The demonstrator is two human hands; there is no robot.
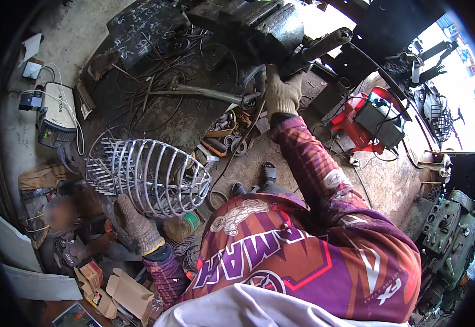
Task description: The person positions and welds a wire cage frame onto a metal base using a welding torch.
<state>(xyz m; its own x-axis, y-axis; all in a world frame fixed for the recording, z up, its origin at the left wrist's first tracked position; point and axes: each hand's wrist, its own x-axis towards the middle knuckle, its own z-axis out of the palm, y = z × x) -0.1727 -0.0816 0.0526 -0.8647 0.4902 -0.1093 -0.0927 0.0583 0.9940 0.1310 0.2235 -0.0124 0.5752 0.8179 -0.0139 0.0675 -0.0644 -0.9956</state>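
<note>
My left hand, in a knitted work glove, grips the near left side of a cage of bent metal rods. The cage is rounded and tapered, with many curved ribs, and lies tilted at the workbench's near edge. Farther off, my gloved right hand reaches up to a large dark bench vise. Its fingers close round the handle beside the vise's thick screw; the fingertips are partly hidden.
On the dark workbench lie loose wires and a metal bar tool. A white electrical box stands left. A red plastic chair carries a grey machine. Cardboard boxes and a green machine are nearer.
</note>
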